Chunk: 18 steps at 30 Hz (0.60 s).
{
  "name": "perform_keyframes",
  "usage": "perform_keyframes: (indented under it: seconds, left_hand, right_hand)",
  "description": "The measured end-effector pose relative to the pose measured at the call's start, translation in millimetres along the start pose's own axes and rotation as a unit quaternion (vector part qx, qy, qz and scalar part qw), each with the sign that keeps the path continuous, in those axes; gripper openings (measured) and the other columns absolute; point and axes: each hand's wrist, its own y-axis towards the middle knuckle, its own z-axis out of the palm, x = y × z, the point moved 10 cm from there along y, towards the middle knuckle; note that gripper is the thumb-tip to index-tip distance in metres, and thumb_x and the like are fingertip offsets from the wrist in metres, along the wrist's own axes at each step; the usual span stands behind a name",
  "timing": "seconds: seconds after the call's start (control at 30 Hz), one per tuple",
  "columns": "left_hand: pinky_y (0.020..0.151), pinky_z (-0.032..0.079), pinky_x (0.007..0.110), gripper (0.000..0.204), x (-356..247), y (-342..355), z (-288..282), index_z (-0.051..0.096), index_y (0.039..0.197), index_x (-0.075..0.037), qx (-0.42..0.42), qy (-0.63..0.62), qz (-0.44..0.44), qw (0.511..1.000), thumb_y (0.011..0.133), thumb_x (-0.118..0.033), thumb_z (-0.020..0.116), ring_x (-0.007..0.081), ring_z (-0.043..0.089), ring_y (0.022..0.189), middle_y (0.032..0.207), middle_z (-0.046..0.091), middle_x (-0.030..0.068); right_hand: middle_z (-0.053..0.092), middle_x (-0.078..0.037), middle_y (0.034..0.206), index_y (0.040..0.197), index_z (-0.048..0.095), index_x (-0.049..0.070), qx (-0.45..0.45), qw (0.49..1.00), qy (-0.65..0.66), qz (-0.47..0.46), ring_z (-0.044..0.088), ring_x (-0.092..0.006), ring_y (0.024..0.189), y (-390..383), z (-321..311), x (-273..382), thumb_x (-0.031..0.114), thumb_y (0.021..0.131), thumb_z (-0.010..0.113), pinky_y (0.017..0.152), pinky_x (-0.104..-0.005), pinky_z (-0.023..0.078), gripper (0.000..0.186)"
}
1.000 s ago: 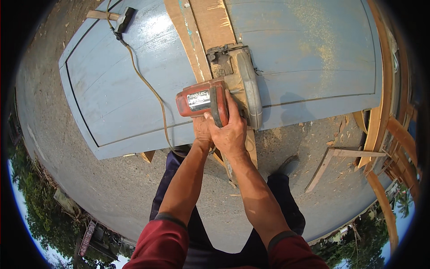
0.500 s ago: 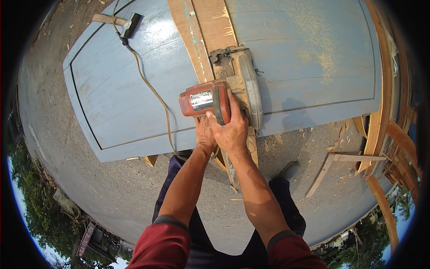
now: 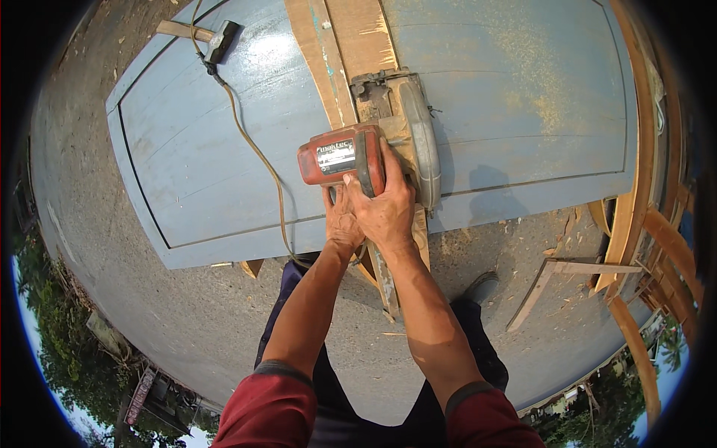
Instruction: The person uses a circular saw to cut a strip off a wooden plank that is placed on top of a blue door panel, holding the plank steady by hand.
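Observation:
A circular saw [image 3: 336, 155] with a red motor housing and a dusty grey blade guard [image 3: 420, 145] rests on brown wooden boards [image 3: 355, 33]. My right hand [image 3: 385, 214] is closed around its rear handle. Close beside it, my left hand [image 3: 345, 224] is closed at the underside of the saw; its fingertips are mostly hidden by the housing, so its exact grip is unclear. Under the saw runs a narrow wooden strip [image 3: 328, 56] with teal paint marks, its near end jutting toward me between my forearms. The blade itself is hidden.
The boards lie across a grey-blue door-like panel [image 3: 202, 164], with sawdust [image 3: 549, 104] at right. A hammer [image 3: 221, 42] lies at far left beside a power cord [image 3: 258, 153]. Timber pieces [image 3: 635, 336] and an angled wooden frame [image 3: 538, 287] are at right.
The saw has slid slightly away from me along the boards, with both hands moving along with it. The grip looks the same.

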Motion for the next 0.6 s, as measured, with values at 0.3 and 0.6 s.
perform_keyframes:
  seconds: [0.3, 0.6]
  left_hand:
    - [0.121, 0.007, 0.062, 0.077, -12, -2, -8, 0.031, 0.158, -0.016, 0.035, 0.000, 0.004, 0.999, 0.094, -0.050, 0.055, 0.0349, 0.015, 0.154, 0.164, 0.022, 0.0187]
    - [0.121, 0.007, 0.062, 0.075, -13, 3, -12, 0.031, 0.158, -0.016, 0.018, 0.029, 0.001, 0.999, 0.095, -0.049, 0.054, 0.0349, 0.016, 0.153, 0.164, 0.024, 0.0173]
  right_hand:
    - [0.064, -0.029, 0.125, 0.139, 0.049, -0.006, -0.005, 0.998, -0.052, -0.028, 0.066, -0.0427, 0.113, 9, 1, 3, 0.020, 0.078, 0.082, 0.095, -0.0475, 0.055, 0.074]
    - [0.066, -0.028, 0.121, 0.139, 0.049, -0.004, 0.002, 1.000, -0.012, -0.006, 0.068, -0.0430, 0.107, 21, 5, 0, 0.019, 0.076, 0.082, 0.094, -0.0474, 0.056, 0.075]
